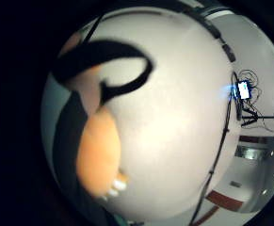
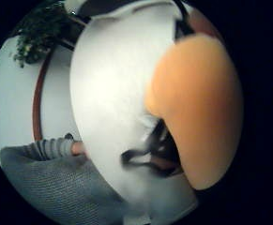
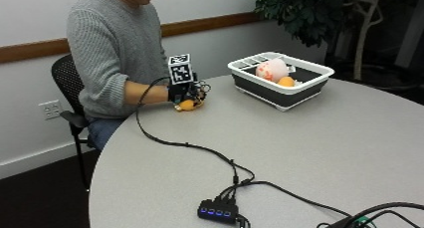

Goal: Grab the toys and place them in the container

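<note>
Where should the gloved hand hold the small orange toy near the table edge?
Around its rounded middle, coming from above: the orange toy is small and smooth, with no handle showing. The right hand already curls round it that way over the table.

This looks like an office or a meeting room. There is a big round grey counter (image 3: 318, 138), a black office chair (image 3: 66, 83), and a plain white wall (image 3: 33, 14) with a brown wooden rail (image 3: 199, 25) running along it and a plug socket (image 3: 48, 109) low down. A tall green plant (image 3: 311, 9) stands in the corner, and a small black box with blue lights (image 3: 216, 209) and wires sits on the counter.
</note>
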A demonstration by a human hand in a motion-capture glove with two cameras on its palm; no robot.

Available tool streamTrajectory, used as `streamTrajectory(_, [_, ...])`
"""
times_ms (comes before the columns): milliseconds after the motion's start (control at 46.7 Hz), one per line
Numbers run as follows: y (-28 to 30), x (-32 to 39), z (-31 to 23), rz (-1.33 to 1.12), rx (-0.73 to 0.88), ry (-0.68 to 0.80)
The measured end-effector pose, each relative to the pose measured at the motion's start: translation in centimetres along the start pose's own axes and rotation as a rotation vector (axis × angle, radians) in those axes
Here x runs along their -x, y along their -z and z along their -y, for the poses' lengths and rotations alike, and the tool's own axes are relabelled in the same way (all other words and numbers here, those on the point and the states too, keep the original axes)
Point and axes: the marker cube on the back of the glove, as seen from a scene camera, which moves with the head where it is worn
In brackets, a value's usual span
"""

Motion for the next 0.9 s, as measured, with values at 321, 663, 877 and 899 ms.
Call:
streamTrajectory(321, [3.7,0.1,2.3,0.028,0.009,0.113])
streamTrajectory(663, [22.9,-1.2,16.6,0.091,-0.22,0.124])
streamTrajectory(877, [20.6,1.4,28.9,-0.045,-0.157,-0.112])
streamTrajectory(899, [20.2,1.1,30.3,-0.055,-0.131,-0.142])
